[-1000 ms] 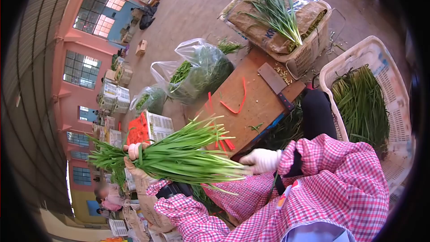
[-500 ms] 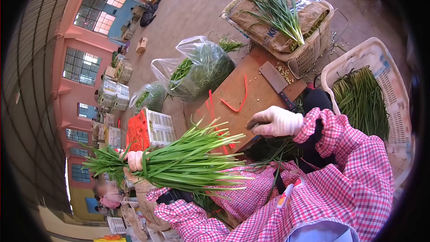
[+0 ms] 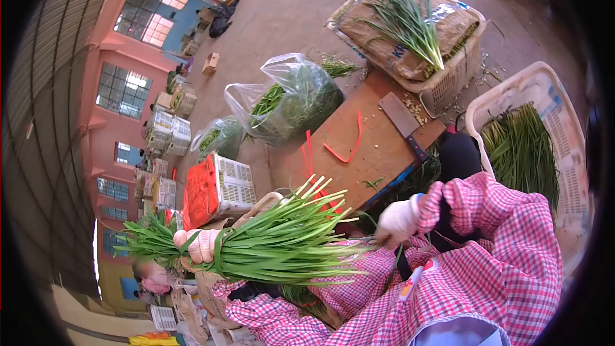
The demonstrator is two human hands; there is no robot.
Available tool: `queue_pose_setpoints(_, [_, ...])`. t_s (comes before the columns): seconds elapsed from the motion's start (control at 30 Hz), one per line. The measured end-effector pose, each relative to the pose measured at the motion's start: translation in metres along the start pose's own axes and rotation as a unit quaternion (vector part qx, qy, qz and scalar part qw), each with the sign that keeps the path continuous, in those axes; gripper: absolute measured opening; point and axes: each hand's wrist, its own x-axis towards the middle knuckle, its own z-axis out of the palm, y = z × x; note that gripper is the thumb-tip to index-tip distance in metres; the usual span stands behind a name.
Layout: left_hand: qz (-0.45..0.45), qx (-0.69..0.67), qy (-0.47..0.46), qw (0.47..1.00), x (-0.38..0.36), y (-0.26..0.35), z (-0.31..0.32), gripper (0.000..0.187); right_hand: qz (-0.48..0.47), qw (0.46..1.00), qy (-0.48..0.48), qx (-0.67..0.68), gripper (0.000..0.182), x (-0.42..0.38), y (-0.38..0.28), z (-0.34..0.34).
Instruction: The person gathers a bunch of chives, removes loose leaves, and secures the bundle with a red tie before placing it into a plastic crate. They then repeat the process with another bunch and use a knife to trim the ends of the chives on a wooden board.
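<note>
My left hand, in a pale glove, is wrapped around a thick bunch of garlic chives. The leafy tips stick out to the left of my fist and the pale stem ends fan out to the right. Just right of my fingers a green leaf band crosses the bunch. My right hand, in a white glove with darkened fingertips, is low over my lap near the stem ends. Its fingers are curled together beside thin loose blades; what they pinch is too small to name. A cleaver lies on the wooden board.
Red strips lie on the board. Beyond it are clear plastic bags of greens and a covered basket topped with loose chives. A white basket of chives stands right; a red-topped crate stands left.
My right hand has dropped from above the board's edge down toward my lap and the stem ends. My left hand still grips the bunch, now slightly lower in view.
</note>
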Motion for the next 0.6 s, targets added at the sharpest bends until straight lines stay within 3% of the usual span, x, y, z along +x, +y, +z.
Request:
queue_pose_setpoints(0.03, [0.005,0.008,0.000,1.000,-0.001,0.000,0.000,0.017,0.050,0.991,-0.070,-0.106,0.026,-0.008,0.008,0.005])
queue_pose_setpoints(0.1, [0.059,-0.056,0.010,0.997,-0.003,-0.005,0.001,0.017,0.095,0.995,0.001,0.004,0.028,-0.030,0.011,-0.013])
queue_pose_setpoints(0.2, [0.116,-0.222,-0.143,0.958,-0.016,-0.017,-0.045,0.023,0.089,0.953,0.237,0.167,0.045,-0.040,-0.007,-0.054])
queue_pose_setpoints(0.23, [0.057,-0.150,-0.041,0.986,-0.009,-0.024,-0.032,0.022,0.064,0.913,0.282,0.287,0.065,-0.032,-0.004,-0.059])
queue_pose_setpoints(0.27, [0.004,-0.030,0.079,0.996,-0.015,-0.028,-0.020,0.029,0.000,0.918,0.331,0.219,0.076,-0.019,-0.007,-0.069])
queue_pose_setpoints(0.3, [-0.047,-0.028,0.081,0.995,-0.005,-0.038,-0.012,0.045,-0.059,0.911,0.379,0.152,0.088,-0.010,-0.009,-0.078])
queue_pose_setpoints(0.33, [-0.010,0.041,0.280,0.959,0.024,-0.056,0.036,0.022,-0.015,0.938,0.331,0.102,0.104,-0.004,-0.025,-0.091])
queue_pose_setpoints(0.37, [-0.034,-0.004,0.280,0.959,0.019,-0.059,0.025,0.030,-0.019,0.940,0.316,0.125,0.109,0.012,-0.023,-0.089])
queue_pose_setpoints(0.5, [-0.141,0.123,0.349,0.918,0.034,-0.075,0.011,0.034,-0.063,0.947,0.263,0.172,0.117,0.044,-0.055,-0.089])
queue_pose_setpoints(0.53, [-0.217,0.128,0.381,0.890,0.045,-0.080,0.011,0.022,-0.075,0.941,0.281,0.171,0.118,0.051,-0.052,-0.084])
queue_pose_setpoints(0.57, [-0.292,0.131,0.410,0.854,0.053,-0.087,0.010,0.020,-0.079,0.924,0.276,0.251,0.118,0.055,-0.055,-0.085])
queue_pose_setpoints(0.6, [-0.266,0.169,0.498,0.808,0.051,-0.103,-0.001,0.015,-0.048,0.918,0.290,0.265,0.118,0.056,-0.053,-0.082])
